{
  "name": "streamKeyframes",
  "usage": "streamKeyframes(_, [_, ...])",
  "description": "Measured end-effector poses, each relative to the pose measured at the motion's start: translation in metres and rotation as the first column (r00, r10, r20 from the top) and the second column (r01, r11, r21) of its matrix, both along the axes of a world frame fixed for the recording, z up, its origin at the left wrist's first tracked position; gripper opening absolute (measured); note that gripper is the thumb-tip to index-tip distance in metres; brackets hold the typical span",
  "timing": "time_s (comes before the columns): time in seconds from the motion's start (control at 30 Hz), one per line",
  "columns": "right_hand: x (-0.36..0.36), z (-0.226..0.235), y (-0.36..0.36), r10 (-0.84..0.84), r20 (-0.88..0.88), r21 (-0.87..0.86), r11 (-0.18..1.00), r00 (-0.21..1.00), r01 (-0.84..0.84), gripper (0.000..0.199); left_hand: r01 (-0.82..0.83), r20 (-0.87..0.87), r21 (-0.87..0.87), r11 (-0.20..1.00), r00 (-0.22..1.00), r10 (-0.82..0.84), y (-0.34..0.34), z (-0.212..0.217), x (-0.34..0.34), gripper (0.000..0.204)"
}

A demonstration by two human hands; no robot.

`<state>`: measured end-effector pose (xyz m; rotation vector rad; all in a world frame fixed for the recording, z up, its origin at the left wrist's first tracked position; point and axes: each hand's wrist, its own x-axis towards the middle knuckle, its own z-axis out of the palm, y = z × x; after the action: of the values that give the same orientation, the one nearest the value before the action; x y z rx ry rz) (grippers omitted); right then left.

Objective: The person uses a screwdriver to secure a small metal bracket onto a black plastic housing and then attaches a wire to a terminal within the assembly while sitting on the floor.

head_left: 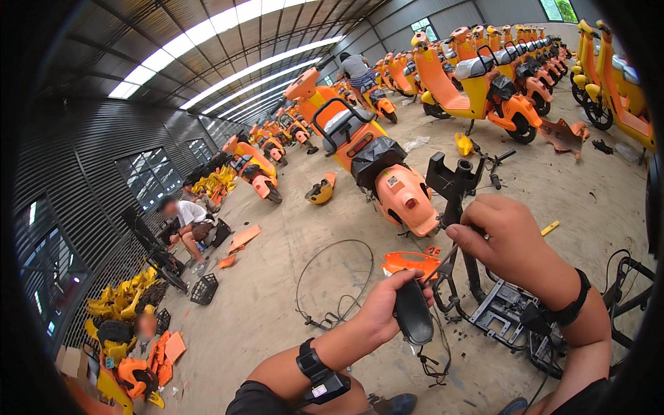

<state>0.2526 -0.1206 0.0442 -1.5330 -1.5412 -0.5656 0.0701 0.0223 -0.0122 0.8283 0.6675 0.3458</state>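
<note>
My left hand (pixel 387 304) grips a black, elongated oval part (pixel 413 315), with thin dark wires (pixel 434 370) hanging below it. To its right, my right hand (pixel 501 225) is closed, thumb against fingers, beside the upright tube of a black scooter frame (pixel 454 200). A thin dark strand runs from near the right fingertips down toward the left hand; whether the right fingers hold it I cannot make out. The frame's lower metal part (pixel 508 315) lies under my right forearm. Behind the left hand is an orange plastic panel (pixel 409 263) on the floor.
An orange-yellow scooter (pixel 373 155) stands just ahead, with rows of scooters (pixel 477 83) behind. A cable loop (pixel 334 280), yellow helmet (pixel 320 192) and yellow tool (pixel 550 228) lie on the floor. A seated person (pixel 190 225) is at left, near piled yellow-orange panels (pixel 128 290).
</note>
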Motion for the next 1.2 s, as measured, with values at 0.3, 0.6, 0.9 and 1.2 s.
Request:
streamKeyframes(0.3, [-0.004,0.003,0.003,0.227,0.023,0.01,0.974,0.974,-0.227,0.016,-0.002,0.035,0.004,1.0,0.999,0.002,0.002,-0.001,0.001,0.023])
streamKeyframes(0.6, [0.007,0.008,-0.004,0.369,-0.009,-0.058,0.928,0.929,-0.369,0.019,0.014,0.004,-0.009,1.0,1.0,-0.014,0.004,-0.001,-0.001,0.024])
streamKeyframes(0.9, [0.013,0.001,0.003,0.183,0.188,0.022,0.982,0.965,-0.19,0.024,0.019,0.014,-0.031,0.999,1.0,-0.019,0.005,-0.008,-0.001,0.023])
streamKeyframes(1.2, [0.0,-0.01,0.015,-0.125,0.206,0.112,0.988,0.97,0.103,0.029,-0.004,-0.067,-0.021,1.0,0.998,0.003,0.004,-0.01,-0.002,0.025])
